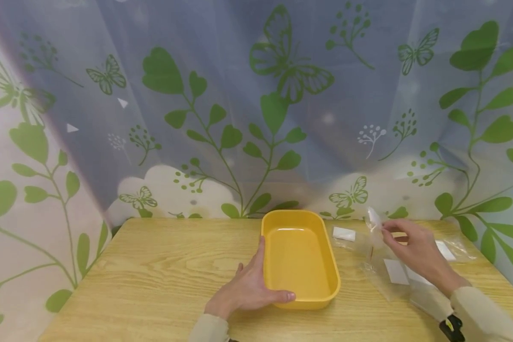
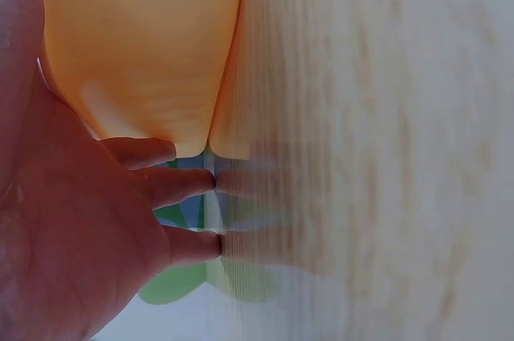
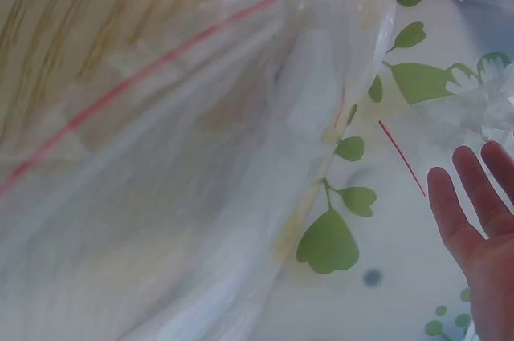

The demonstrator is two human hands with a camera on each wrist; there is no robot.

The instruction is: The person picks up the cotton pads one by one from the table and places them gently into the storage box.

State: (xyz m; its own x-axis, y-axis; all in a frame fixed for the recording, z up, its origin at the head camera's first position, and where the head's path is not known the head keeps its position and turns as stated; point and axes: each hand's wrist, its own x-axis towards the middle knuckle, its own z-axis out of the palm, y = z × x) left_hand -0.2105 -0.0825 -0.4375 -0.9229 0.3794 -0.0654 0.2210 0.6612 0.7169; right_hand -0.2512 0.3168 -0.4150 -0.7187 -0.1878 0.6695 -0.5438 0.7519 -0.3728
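My left hand (image 1: 250, 287) rests on the near left corner of a yellow plastic tray (image 1: 297, 261). Its thumb lies over the near rim and the index finger runs along the left wall. In the left wrist view the other fingers (image 2: 189, 246) are straight, their tips at the tabletop. Over to the right, my right hand (image 1: 419, 249) pinches the top of a clear zip bag (image 1: 374, 222) between thumb and index finger, holding it raised. The right wrist view shows a red zip line (image 3: 401, 158) on clear plastic beside its spread fingers (image 3: 450, 213).
Several clear bags lie on the wooden table (image 1: 166, 266) right of the tray, with white labels (image 1: 396, 271) on them. One small label (image 1: 344, 233) sits near the tray's right wall. A leaf-and-butterfly curtain (image 1: 222, 156) hangs behind the table's far edge.
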